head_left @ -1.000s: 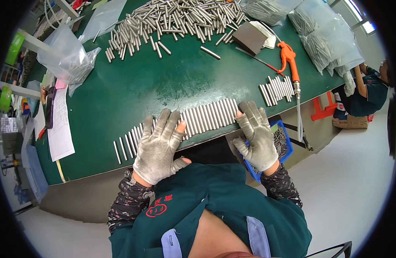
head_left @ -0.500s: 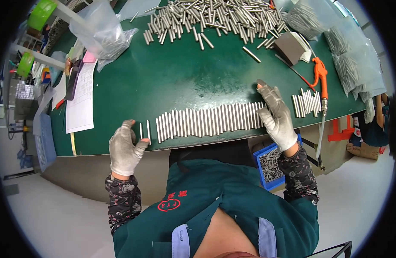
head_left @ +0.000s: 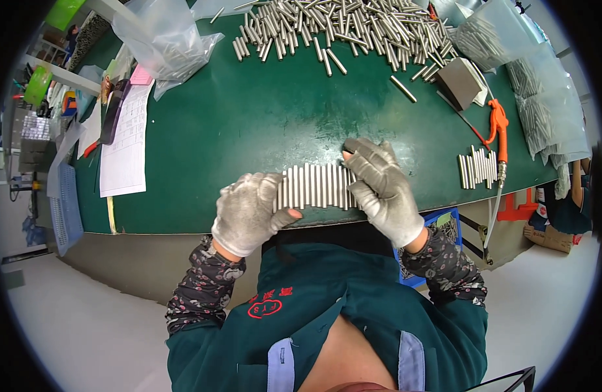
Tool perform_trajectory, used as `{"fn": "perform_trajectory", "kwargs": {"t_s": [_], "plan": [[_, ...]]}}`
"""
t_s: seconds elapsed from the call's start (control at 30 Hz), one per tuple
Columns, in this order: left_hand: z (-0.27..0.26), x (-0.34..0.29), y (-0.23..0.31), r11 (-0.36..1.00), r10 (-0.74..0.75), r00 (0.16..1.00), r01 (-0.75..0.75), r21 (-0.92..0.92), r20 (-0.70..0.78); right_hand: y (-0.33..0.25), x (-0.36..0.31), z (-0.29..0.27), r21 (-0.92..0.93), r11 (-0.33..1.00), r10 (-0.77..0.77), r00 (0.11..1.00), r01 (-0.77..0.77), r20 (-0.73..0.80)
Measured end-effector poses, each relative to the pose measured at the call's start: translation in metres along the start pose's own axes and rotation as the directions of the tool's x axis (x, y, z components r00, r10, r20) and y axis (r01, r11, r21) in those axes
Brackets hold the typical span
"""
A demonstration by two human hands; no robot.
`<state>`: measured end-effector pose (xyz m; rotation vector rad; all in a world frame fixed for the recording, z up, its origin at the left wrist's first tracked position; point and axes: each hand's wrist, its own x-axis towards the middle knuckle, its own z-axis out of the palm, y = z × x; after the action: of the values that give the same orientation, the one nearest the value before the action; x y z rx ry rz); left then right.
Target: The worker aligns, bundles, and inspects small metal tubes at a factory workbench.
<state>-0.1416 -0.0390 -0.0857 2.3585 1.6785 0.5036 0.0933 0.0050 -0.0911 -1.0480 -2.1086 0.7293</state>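
Note:
A row of short metal pins (head_left: 314, 186) stands side by side near the front edge of the green table. My left hand (head_left: 249, 208), in a grey-white glove with bare fingertips, is bent around the row's left end, thumb at the near side. At the right end my right hand (head_left: 382, 189), gloved the same way, closes over the last pins with its fingers on the far side and thumb nearer. The palms cover both ends, so the outermost pins are hidden. A smaller group of pins (head_left: 477, 167) lies farther right.
A large heap of pins (head_left: 353, 26) covers the far side. An orange air gun (head_left: 498, 124) with a hose lies right, near a brown block (head_left: 458, 83). Bags of pins (head_left: 536, 98) line the right edge. Papers (head_left: 126, 144) and a plastic bag (head_left: 167, 46) sit left.
My hands have moved toward each other, the left one rightward and the right one leftward. The row between them looks shorter, and the two separate pins on the left no longer show apart.

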Motion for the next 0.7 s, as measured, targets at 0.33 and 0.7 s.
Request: {"fn": "perform_trajectory", "kwargs": {"t_s": [0.33, 0.7], "plan": [[0.021, 0.027, 0.03, 0.978, 0.052, 0.998, -0.047, -0.202, 0.019, -0.018, 0.018, 0.021, 0.037, 0.999, -0.022, 0.998, 0.024, -0.056], [0.018, 0.012, 0.02, 0.925, 0.114, 0.991, -0.13, -0.356, -0.066, -0.026, 0.02, 0.024, -0.28, 0.954, -0.09, 0.992, 0.111, 0.088]]}}
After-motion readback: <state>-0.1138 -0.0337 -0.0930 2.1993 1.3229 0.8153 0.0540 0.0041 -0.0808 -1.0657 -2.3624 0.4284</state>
